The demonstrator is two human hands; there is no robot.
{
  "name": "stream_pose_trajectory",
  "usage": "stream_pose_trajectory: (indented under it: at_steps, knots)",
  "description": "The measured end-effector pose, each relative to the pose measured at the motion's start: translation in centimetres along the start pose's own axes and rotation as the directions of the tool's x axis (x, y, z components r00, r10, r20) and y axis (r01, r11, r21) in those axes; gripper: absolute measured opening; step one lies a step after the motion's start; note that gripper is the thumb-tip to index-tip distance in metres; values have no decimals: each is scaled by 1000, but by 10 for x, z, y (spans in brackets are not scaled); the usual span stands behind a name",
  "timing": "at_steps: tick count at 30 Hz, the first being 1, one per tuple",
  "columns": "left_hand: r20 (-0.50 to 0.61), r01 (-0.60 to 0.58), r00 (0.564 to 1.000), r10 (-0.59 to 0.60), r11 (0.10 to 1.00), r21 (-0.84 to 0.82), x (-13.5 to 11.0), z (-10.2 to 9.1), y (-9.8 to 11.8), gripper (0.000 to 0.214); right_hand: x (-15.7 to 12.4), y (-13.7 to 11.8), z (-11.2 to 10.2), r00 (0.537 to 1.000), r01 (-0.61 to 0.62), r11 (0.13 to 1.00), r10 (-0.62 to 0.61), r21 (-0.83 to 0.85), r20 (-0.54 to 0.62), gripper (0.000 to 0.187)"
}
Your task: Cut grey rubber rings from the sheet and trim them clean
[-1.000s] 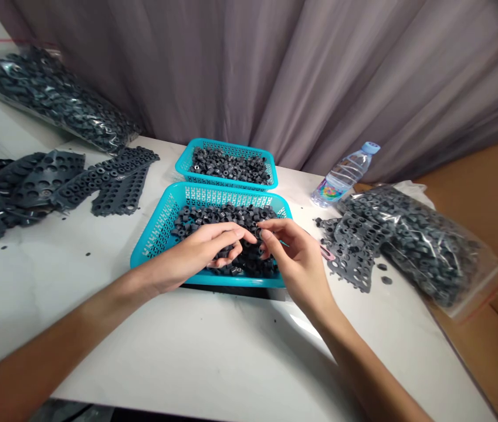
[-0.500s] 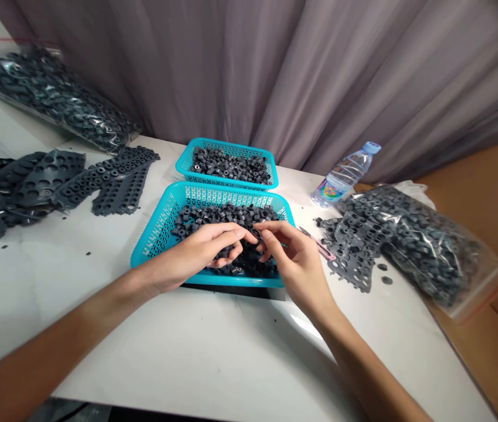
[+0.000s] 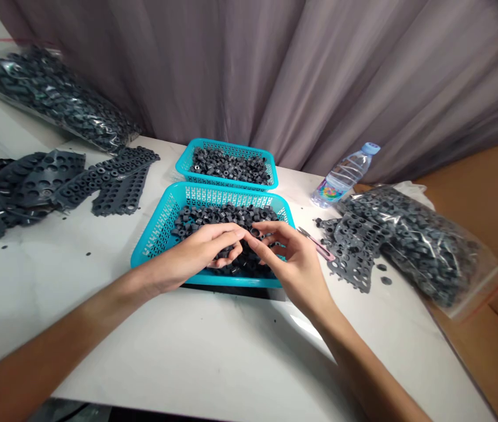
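Above the nearer blue plastic basket, my two hands meet at the fingertips. My right hand pinches a small dark rubber ring between thumb and index finger. Curled beside it is my left hand, its thumb pressed to the index finger; whatever lies inside it is hidden. The left index tip touches the right thumb tip. Small dark grey rubber rings fill the basket under both hands.
Behind stands a second blue basket of similar pieces. Perforated rubber sheets and a filled bag lie left. At right are pink-handled tweezers, a water bottle, another perforated sheet and another filled bag.
My right thumb has moved left to touch the left index tip, and the right fingers have spread a little. The left hand has hardly moved.
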State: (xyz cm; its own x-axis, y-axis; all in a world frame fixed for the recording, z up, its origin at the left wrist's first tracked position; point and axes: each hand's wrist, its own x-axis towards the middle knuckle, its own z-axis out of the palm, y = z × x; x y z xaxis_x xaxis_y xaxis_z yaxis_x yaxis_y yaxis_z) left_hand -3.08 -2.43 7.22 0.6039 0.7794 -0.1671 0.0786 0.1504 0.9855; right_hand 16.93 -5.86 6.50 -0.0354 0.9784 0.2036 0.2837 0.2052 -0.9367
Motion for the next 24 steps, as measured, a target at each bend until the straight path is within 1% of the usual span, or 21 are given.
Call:
stream_pose_trajectory:
  at_steps: [4, 11, 17, 22, 24]
  knots:
    - [2, -4, 1000, 4, 1000, -8, 0, 0, 1, 30, 0, 1, 0, 1000, 17, 1000, -17, 0, 12, 23]
    - [6, 5, 1000, -5, 1000, -6, 0, -1, 1, 33, 0, -1, 0, 1000, -4, 1000, 4, -20, -13, 26]
    - [1, 2, 1000, -2, 1000, -6, 0, 0, 0, 32, 0, 2, -2, 1000, -24, 999, 24, -38, -16, 27]
    - [7, -3, 1000, 3, 1000, -27, 0, -1, -1, 31, 0, 4, -1, 1000, -23, 999, 22, -43, -10, 25]
    - [2, 2, 1000, -2, 1000, -25, 0, -1, -1, 30, -1, 5, 0, 1000, -13, 999, 13, -29, -26, 25]
